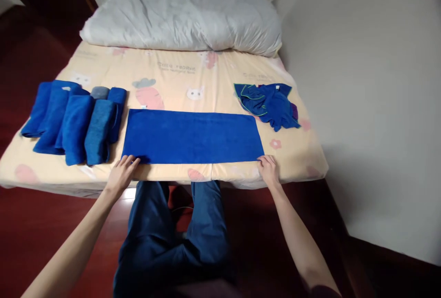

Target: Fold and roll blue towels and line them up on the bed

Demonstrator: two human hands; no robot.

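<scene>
A blue towel (193,137) lies spread as a long flat rectangle near the bed's front edge, its long side facing me. At its near left corner, my left hand (124,170) has its fingers closed on the edge. The near right corner is pinched between the fingers of my right hand (268,168). Left of the towel sits a group of rolled or folded blue towels (77,123), packed side by side, one of them greyish. Beyond my right hand lies a crumpled heap of blue cloths (274,105) with green edging and a bit of purple showing.
The bed (179,82) has a pale yellow sheet printed with carrots and cat faces. A thick grey-white quilt (186,13) is bunched at its far end. A white wall (361,82) stands close on the right. Dark red floor (51,233) shows below and left.
</scene>
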